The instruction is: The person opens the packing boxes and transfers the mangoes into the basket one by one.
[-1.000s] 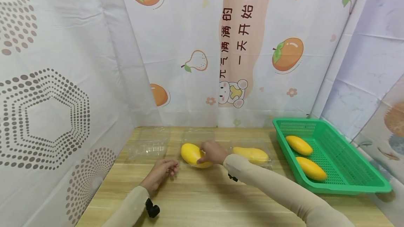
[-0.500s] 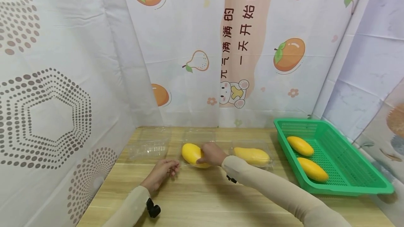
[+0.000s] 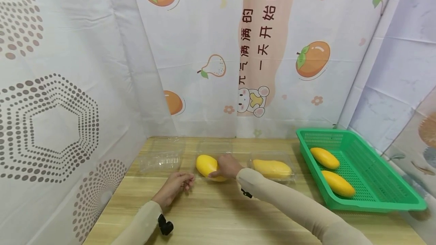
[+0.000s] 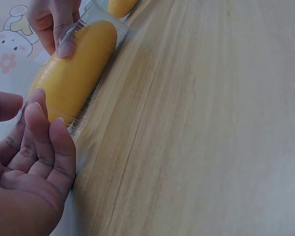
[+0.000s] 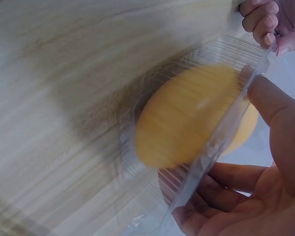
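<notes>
1 mango (image 3: 205,166) in mid clear plastic clamshell (image 5: 220,136); R hand (image 3: 229,166) clamped round it, L hand (image 3: 173,186) pinching L rim.

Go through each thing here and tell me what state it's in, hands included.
Left container: open, no mango visible inside.
Middle container: open, with the middle mango inside.
Right container: appears closed over the right mango.
Green basket: open-topped, holding a far mango and a near mango.
Left hand: fingers curled at the middle container's corner; whether it touches is unclear.
Right hand: gripping the middle mango.
</notes>
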`<state>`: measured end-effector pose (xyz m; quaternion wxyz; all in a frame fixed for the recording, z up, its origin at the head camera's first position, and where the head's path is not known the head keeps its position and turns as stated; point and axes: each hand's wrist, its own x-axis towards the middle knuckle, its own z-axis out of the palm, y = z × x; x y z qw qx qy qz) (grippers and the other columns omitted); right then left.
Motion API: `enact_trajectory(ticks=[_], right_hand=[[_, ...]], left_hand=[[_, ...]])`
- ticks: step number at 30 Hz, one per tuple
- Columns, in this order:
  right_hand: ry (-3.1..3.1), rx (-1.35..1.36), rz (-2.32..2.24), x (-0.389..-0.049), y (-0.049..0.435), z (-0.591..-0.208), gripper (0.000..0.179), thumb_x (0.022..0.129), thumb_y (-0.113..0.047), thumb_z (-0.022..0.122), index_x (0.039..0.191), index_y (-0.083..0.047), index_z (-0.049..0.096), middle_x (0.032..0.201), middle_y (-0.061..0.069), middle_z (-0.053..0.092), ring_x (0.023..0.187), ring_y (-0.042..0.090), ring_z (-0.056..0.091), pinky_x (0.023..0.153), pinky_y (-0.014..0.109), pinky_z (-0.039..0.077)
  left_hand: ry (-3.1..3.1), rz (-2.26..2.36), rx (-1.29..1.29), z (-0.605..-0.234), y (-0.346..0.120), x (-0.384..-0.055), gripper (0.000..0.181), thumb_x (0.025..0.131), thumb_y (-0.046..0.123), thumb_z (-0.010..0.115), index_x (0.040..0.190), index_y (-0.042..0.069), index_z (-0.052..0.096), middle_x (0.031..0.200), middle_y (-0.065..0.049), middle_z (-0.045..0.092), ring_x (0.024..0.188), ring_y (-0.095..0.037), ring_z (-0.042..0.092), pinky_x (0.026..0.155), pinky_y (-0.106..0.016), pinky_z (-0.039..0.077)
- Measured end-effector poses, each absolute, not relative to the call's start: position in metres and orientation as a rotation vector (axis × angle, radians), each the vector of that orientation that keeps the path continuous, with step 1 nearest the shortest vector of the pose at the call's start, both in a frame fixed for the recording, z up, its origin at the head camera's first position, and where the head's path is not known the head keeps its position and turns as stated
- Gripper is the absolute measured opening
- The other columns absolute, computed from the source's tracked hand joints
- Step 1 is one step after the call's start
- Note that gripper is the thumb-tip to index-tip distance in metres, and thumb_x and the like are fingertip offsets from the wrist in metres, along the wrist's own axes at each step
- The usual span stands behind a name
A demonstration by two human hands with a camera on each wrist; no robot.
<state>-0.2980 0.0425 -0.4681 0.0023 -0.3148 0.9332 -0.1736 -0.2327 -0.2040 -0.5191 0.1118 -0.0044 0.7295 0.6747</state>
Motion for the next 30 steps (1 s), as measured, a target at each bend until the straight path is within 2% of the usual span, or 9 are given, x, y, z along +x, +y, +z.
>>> enact_trajectory(ticks=[7, 14, 23, 30], right_hand=[[2.953, -0.947, -0.547, -0.299, 0.038, -0.47, 0.058, 0.077, -0.052, 0.088, 0.06, -0.017, 0.045, 0.056, -0.007, 0.036, 0.056, 0.009, 0.033, 0.053, 0.023, 0.03], [2.938, -0.871, -0.633, -0.302, 0.036, -0.471, 0.052, 0.074, -0.049, 0.09, 0.065, -0.017, 0.051, 0.058, -0.008, 0.039, 0.056, 0.008, 0.036, 0.053, 0.023, 0.031], [3.002, -0.941, -0.575, -0.302, 0.036, -0.461, 0.045, 0.073, -0.046, 0.089, 0.075, -0.013, 0.06, 0.064, -0.005, 0.049, 0.061, 0.01, 0.041, 0.056, 0.025, 0.036], [3.021, -0.982, -0.545, -0.302, 0.042, -0.445, 0.046, 0.073, -0.046, 0.089, 0.08, -0.008, 0.064, 0.07, -0.002, 0.054, 0.064, 0.013, 0.045, 0.058, 0.027, 0.04]], left_hand=[[2.144, 1.973, -0.008, -0.518, -0.204, -0.231, 0.034, 0.104, 0.022, 0.061, 0.11, -0.011, 0.067, 0.092, -0.011, 0.068, 0.077, -0.014, 0.058, 0.068, -0.024, 0.052], [2.165, 1.967, -0.04, -0.519, -0.204, -0.232, 0.031, 0.103, 0.023, 0.062, 0.105, -0.007, 0.069, 0.089, -0.009, 0.068, 0.074, -0.014, 0.058, 0.068, -0.025, 0.051], [2.168, 1.984, -0.048, -0.519, -0.203, -0.233, 0.031, 0.103, 0.021, 0.062, 0.106, -0.009, 0.069, 0.089, -0.01, 0.068, 0.073, -0.014, 0.058, 0.066, -0.024, 0.051], [2.175, 1.978, -0.043, -0.52, -0.203, -0.233, 0.034, 0.103, 0.023, 0.063, 0.107, -0.01, 0.069, 0.091, -0.012, 0.069, 0.074, -0.015, 0.059, 0.067, -0.026, 0.052]])
